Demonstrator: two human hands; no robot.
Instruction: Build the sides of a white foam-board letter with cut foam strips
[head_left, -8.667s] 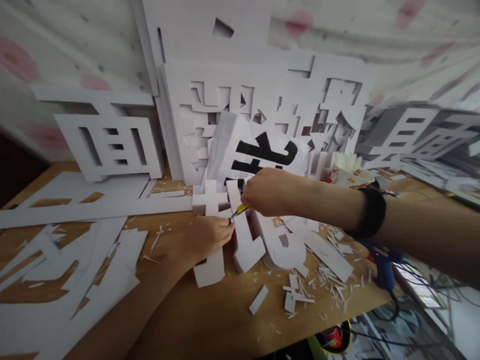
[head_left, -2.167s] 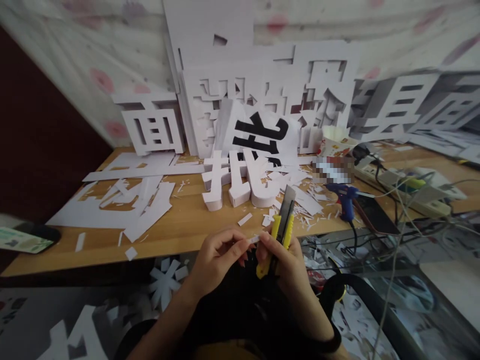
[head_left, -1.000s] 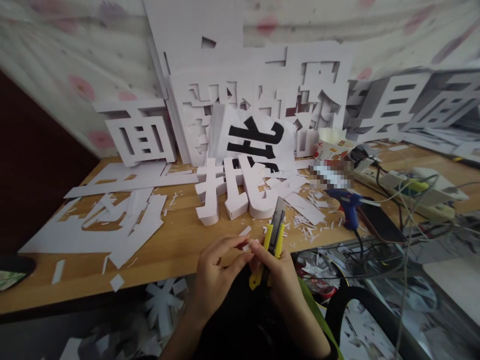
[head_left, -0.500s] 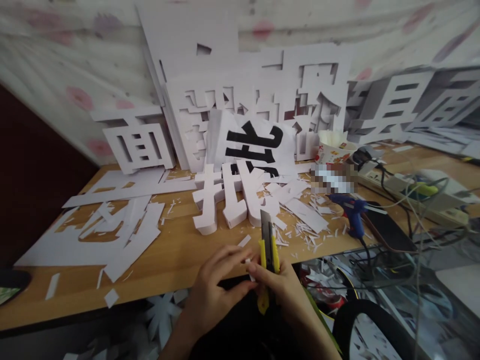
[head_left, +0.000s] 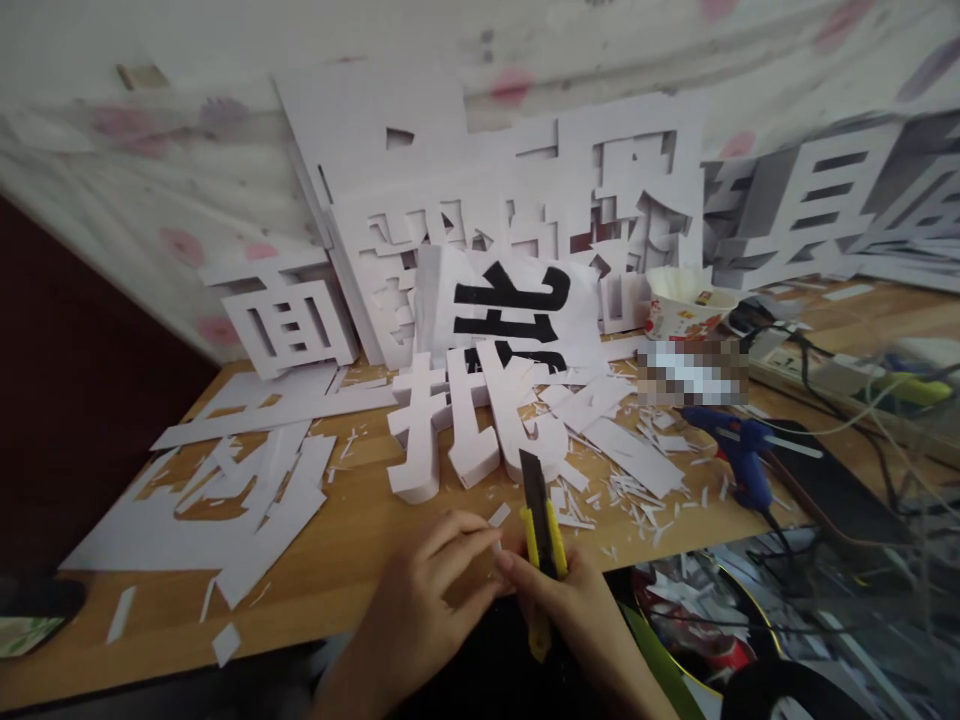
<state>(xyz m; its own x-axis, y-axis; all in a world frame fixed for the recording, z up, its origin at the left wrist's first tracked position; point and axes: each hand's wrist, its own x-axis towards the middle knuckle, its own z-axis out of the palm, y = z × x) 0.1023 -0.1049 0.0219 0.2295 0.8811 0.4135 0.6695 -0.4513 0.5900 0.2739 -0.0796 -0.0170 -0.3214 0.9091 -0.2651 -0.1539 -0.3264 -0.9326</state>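
My right hand (head_left: 570, 610) grips a yellow utility knife (head_left: 541, 530) with its blade pointing up and away from me. My left hand (head_left: 427, 590) meets it at the fingertips, and between the two a small white scrap (head_left: 496, 546) is pinched. Both hands hover at the near edge of the wooden table (head_left: 360, 540). Just beyond them stands a thick white foam character (head_left: 465, 430).
White foam-board characters (head_left: 289, 320) and cut-out sheets (head_left: 225, 480) lean against the wall and lie at the left. Offcuts (head_left: 637, 480) litter the table. A blue glue gun (head_left: 739, 450), a phone (head_left: 832, 480), a paper cup (head_left: 686, 300) and cables sit at the right.
Both hands left the foam character and drew back to the table's near edge. Since a second ago the knife has tilted upright and the view has shifted slightly.
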